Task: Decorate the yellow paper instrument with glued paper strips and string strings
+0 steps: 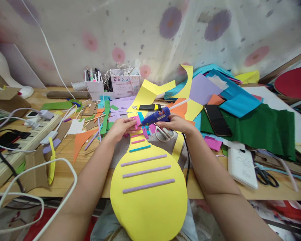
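Note:
A large yellow foam cutout (150,204), round at the near end with a narrow neck, lies across the table edge toward me. Three purple strips (146,171) and shorter blue and pink strips (139,144) are stuck across it. My left hand (121,129) pinches a small pink foam piece (137,122) at the neck. My right hand (175,124) grips a blue glue gun (155,117), its nozzle pointing left at the pink piece. The gun's black cord (188,160) drops off the table edge.
Scissors (164,133) lie under my right hand. A yellow-black utility knife (146,107) sits behind the gun. A black phone (217,119) rests on green felt (261,129). A white power bank (242,166), black scissors (266,176), a power strip (22,140) and scrap foam crowd the wooden table.

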Demonstrator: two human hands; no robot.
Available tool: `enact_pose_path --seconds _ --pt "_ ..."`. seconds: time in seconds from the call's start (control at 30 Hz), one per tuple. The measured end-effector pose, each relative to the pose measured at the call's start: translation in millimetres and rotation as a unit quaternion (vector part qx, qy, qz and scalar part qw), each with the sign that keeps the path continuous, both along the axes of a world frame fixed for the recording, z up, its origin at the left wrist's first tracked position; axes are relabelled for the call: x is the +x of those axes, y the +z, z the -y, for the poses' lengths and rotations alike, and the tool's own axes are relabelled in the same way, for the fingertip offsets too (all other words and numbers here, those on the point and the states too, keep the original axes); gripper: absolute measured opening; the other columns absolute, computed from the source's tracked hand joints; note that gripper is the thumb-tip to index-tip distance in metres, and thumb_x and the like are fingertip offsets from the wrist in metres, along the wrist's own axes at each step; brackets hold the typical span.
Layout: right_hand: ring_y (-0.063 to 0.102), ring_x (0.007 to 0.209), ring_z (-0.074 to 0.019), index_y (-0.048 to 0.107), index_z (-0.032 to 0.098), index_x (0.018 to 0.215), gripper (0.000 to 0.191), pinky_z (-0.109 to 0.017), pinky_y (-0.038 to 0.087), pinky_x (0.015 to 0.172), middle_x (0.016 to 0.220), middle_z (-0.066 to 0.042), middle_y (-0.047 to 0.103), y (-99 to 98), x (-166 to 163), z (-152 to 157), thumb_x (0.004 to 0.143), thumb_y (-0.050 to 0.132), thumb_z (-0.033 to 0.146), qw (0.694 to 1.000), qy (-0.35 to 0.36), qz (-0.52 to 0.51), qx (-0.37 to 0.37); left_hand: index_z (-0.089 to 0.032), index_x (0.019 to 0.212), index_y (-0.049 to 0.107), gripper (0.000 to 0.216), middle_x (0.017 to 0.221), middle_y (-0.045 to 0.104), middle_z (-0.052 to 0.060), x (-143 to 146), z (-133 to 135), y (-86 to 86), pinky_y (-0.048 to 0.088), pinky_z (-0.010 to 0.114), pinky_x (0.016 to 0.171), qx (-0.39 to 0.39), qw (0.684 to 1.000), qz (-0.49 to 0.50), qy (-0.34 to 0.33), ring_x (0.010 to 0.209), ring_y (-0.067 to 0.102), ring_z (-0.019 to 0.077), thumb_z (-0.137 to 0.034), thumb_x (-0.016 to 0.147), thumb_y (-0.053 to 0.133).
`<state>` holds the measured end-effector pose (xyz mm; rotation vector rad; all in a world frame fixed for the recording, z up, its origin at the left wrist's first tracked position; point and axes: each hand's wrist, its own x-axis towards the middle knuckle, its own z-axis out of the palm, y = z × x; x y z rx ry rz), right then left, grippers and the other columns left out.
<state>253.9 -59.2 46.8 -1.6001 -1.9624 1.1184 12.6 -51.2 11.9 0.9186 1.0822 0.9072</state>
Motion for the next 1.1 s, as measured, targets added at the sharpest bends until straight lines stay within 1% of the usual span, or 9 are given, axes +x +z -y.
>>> enact_pose_path --seconds 0.1,0.23,0.4,0.6,0.77,1.0,1.1 --pt "0.045 0.053 -0.0095 0.061 0.015 0.074 0.055 -0.023 0.036 0.051 0.058 0.001 0.049 0.4 -0.5 0.2 0.061 0.060 0.068 1.000 -0.003 0.018 0.002 -0.008 0.077 0.066 0.025 0.071 0.069 0.009 0.1 0.5 0.2 0.055 0.024 0.056 -0.002 1.000 -0.006 -0.005 0.069 0.070 0.0228 -0.025 0.064 0.078" --pt "0.046 0.053 -0.0098 0.061 0.014 0.075 0.056 -0.023 0.035 0.051 0.057 0.002 0.050 1.2 -0.8 0.4 0.060 0.060 0.069 1.000 0.002 0.027 0.003 -0.009 0.076 0.065 0.021 0.066 0.068 0.009 0.4 0.8 0.4 0.054 0.022 0.053 -0.004 1.000 -0.022 -0.007 0.067 0.070 0.0223 -0.024 0.066 0.076" --pt "0.046 0.054 -0.0102 0.061 0.015 0.075 0.058 -0.024 0.035 0.051 0.059 0.001 0.051 2.7 -1.5 1.3 0.059 0.060 0.070 0.999 -0.008 0.032 -0.003 -0.010 0.076 0.064 0.019 0.066 0.068 0.008 0.6 1.2 0.1 0.055 0.023 0.055 -0.005 0.999 -0.030 -0.011 0.068 0.070 0.0221 -0.023 0.068 0.075" --pt "0.045 0.054 -0.0104 0.059 0.015 0.074 0.059 -0.024 0.036 0.052 0.058 0.001 0.050 4.3 -1.8 1.8 0.059 0.059 0.072 0.999 -0.015 0.031 0.005 -0.010 0.078 0.065 0.018 0.064 0.068 0.007 1.3 2.1 1.1 0.056 0.025 0.054 -0.011 0.999 -0.036 -0.012 0.060 0.069 0.0197 -0.022 0.069 0.074" --pt "0.047 0.055 -0.0112 0.060 0.015 0.075 0.060 -0.025 0.036 0.053 0.058 0.001 0.051 2.4 0.1 0.8 0.058 0.060 0.072 0.999 -0.010 0.048 0.001 -0.010 0.078 0.064 0.020 0.068 0.069 0.008 0.5 1.3 -0.3 0.056 0.025 0.056 -0.013 0.999 -0.038 -0.012 0.066 0.069 0.0212 -0.024 0.068 0.075" --pt "0.045 0.053 -0.0097 0.059 0.015 0.074 0.057 -0.023 0.035 0.051 0.058 0.002 0.050 1.9 -1.1 1.3 0.057 0.062 0.070 1.000 -0.007 0.017 0.001 -0.010 0.077 0.064 0.019 0.064 0.067 0.007 0.4 2.1 1.8 0.056 0.025 0.056 -0.016 0.999 -0.033 -0.011 0.066 0.069 0.0212 -0.023 0.068 0.075" --pt "0.045 0.053 -0.0098 0.058 0.015 0.072 0.056 -0.024 0.035 0.051 0.058 0.002 0.049 2.6 -1.5 1.7 0.058 0.061 0.070 1.000 -0.018 0.018 0.008 -0.010 0.075 0.065 0.020 0.061 0.065 0.006 1.0 3.0 2.8 0.056 0.026 0.054 -0.017 1.000 -0.024 -0.008 0.060 0.068 0.0197 -0.023 0.065 0.077"
